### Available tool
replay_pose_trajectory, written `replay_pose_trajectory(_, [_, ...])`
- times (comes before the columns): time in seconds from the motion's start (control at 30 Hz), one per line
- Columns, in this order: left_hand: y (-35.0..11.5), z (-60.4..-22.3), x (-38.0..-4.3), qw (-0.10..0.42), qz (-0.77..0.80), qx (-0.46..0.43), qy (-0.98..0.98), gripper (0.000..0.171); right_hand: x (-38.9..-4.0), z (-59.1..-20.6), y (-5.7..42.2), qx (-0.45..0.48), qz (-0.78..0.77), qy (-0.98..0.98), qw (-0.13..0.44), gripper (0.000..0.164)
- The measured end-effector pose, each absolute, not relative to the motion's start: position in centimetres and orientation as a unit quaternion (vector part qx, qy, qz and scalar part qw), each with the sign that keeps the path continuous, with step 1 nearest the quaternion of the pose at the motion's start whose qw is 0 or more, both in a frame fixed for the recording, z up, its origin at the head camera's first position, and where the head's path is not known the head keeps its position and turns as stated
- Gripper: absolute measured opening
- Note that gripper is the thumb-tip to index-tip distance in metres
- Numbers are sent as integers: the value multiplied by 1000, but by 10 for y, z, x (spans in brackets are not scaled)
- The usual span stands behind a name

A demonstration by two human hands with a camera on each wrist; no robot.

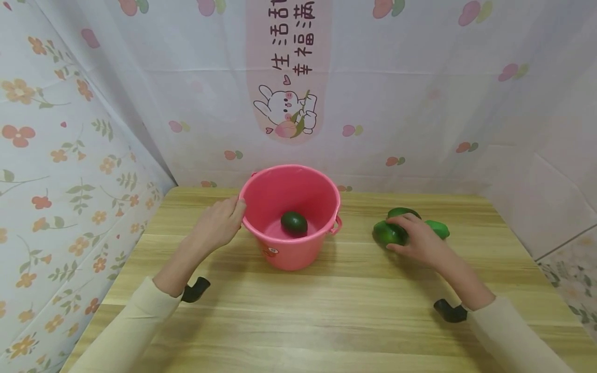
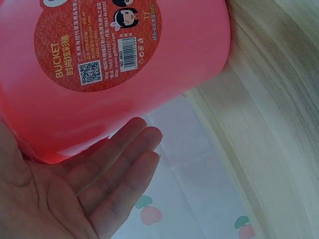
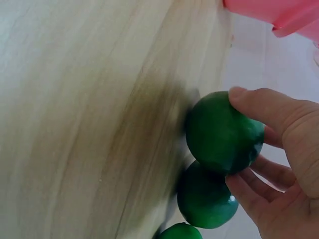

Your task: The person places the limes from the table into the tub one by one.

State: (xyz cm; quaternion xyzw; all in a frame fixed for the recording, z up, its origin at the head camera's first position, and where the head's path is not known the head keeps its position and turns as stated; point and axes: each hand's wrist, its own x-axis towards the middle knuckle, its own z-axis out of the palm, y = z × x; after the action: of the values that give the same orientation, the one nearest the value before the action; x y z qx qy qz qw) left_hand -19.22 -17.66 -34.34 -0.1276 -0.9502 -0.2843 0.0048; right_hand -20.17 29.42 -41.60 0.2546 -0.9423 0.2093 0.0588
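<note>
A pink bucket (image 1: 291, 254) stands upright on the table, with a dark green avocado (image 1: 294, 224) lying on its bottom. My left hand (image 1: 219, 223) grips the bucket's left rim; in the left wrist view its fingers (image 2: 122, 174) stretch along the outside wall, and the thumb is hidden. To the right of the bucket, my right hand (image 1: 420, 241) pinches a glossy green avocado (image 1: 388, 234) between thumb and fingers. Another dark green avocado (image 1: 403, 212) lies just behind it. A brighter green fruit (image 1: 438, 228), partly covered by the hand, sits to the right.
The wooden table (image 1: 298, 321) ends at a white patterned curtain (image 1: 420, 103) at the back. The bucket's handle joint (image 1: 336, 226) sticks out on its right side. Black wrist camera mounts (image 1: 196, 290) show beneath both forearms.
</note>
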Motion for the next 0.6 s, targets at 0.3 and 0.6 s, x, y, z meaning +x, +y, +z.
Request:
replay_pose_trajectory(0.3, [-176,-344,-192,8,-282,-128,-951,38,-201,-419,292,253,199,-944,72,63])
replay_pose_trajectory(0.6, [-177,-344,-192,5,-282,-129,-951,38,-203,-424,291,268,195,-939,97,64])
